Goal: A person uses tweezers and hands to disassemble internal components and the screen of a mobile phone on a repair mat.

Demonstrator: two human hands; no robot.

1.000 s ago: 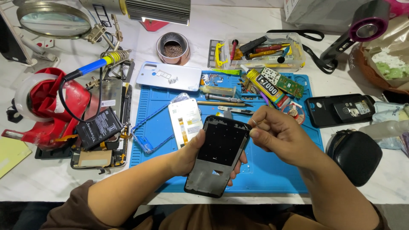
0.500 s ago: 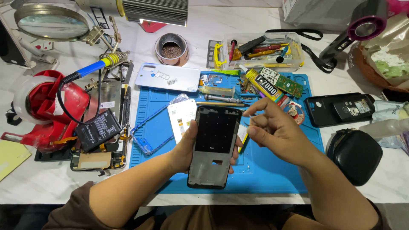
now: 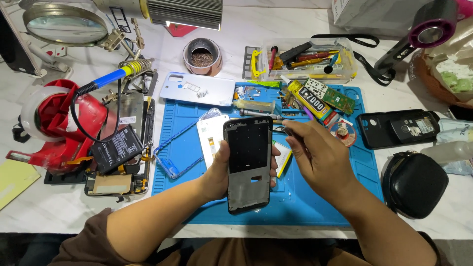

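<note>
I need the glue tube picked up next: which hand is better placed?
Right, probably. The right hand hovers just below the glue tube, fingers pinched but apparently free, while the left hand grips the phone frame.

Black-grey phone frame [image 3: 248, 165]; blue mat [image 3: 315, 207]; red tape dispenser [image 3: 59, 130].

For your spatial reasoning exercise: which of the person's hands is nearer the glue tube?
Right. The right hand sits just below the glue tube; the left hand, holding the phone frame, lies farther left.
</note>
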